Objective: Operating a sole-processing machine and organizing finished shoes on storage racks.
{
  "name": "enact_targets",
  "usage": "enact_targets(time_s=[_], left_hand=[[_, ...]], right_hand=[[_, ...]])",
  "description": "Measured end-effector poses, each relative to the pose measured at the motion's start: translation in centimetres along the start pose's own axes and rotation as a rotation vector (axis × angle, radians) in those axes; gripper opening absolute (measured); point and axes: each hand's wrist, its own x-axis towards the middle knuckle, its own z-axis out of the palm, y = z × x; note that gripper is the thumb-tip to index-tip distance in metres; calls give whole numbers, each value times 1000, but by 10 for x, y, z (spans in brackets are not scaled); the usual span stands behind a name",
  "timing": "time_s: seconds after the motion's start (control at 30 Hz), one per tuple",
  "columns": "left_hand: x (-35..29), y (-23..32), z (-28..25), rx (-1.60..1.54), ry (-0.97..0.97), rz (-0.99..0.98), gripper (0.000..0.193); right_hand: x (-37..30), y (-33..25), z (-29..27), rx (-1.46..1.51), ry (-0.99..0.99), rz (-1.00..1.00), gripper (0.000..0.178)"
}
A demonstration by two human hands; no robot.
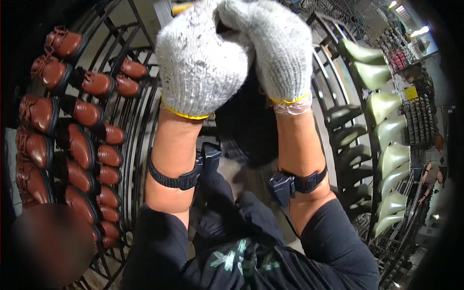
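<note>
Both my hands are raised close together at the top middle, in grey-white knitted gloves with yellow cuff edges. My left hand (pixel 203 63) is curled closed, and its glove is speckled with dark marks. Pressed against it from the right is my right hand (pixel 282 48), its fingers bent over toward the left one. Whatever lies between them is hidden by the gloves. Clear plastic film (pixel 295 106) wraps my right wrist below the cuff. A black, blurred shape (pixel 249 116) shows behind and below the hands; I cannot tell what it is.
On my left, a black metal rack (pixel 137 145) carries rows of reddish-brown lace-up shoes (pixel 77 145). On my right, another rack holds pale green shoe-shaped forms (pixel 389 130) and dark ones (pixel 348 135). Farther right stand a person (pixel 431 176), more racks and a large fan guard (pixel 345 17).
</note>
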Motion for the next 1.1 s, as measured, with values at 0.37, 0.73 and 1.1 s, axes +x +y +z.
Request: enact_targets(time_s=[0.37,0.73,1.1], left_hand=[[-22,32,-7,-1,22,-118,48],[-120,31,-44,-154,-467,-235,49],[-107,217,-62,-105,-526,-436,45]], right_hand=[[-3,-28,-34,554,-66,723,30],[-101,-45,-82,677,-334,527,32],[-116,-121,-153,1268,180,1107,106]])
